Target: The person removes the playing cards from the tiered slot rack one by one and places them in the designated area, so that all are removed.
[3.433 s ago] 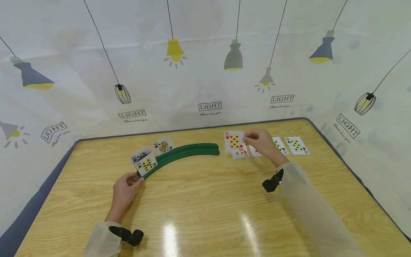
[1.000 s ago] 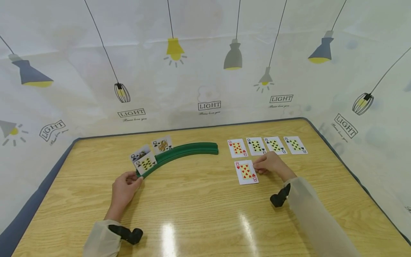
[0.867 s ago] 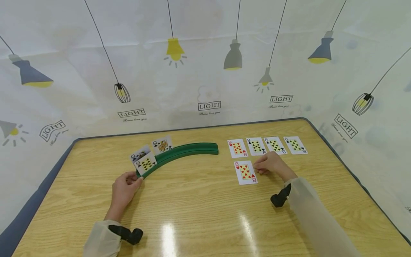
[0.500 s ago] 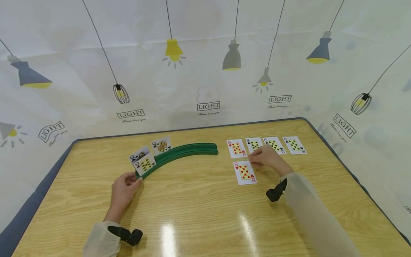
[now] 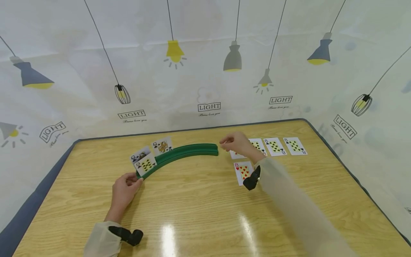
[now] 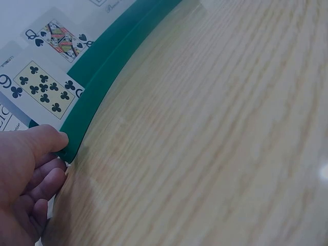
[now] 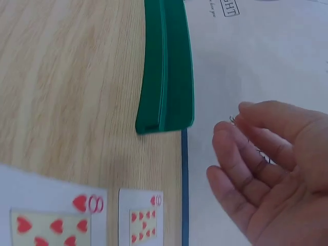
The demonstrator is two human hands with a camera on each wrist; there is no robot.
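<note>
My left hand (image 5: 125, 191) pinches the near left end of a curved green card holder (image 5: 186, 150), thumb on top in the left wrist view. A club number card (image 5: 147, 164) stands in its front slot, partly covering a face card (image 5: 140, 154). Farther along leans a queen of spades (image 6: 64, 41). My right hand (image 5: 238, 144), fingers loosely bent and holding nothing, hovers just right of the holder's right end. It partly hides the nine of hearts (image 7: 143, 225). Below that card lies the eight of hearts (image 5: 241, 171), partly covered by the wrist camera.
To the right, a row of face-up cards continues with a nine of spades (image 5: 258, 145), a black eight (image 5: 275, 146) and another black eight (image 5: 295, 146). All lie on the wooden table (image 5: 192, 207), which a lamp-printed backdrop (image 5: 179, 85) borders at the back and sides.
The right hand held the eight of hearts over the nine of hearts, laid it below the row and let go, then moved left toward the holder. The left hand stayed put.
</note>
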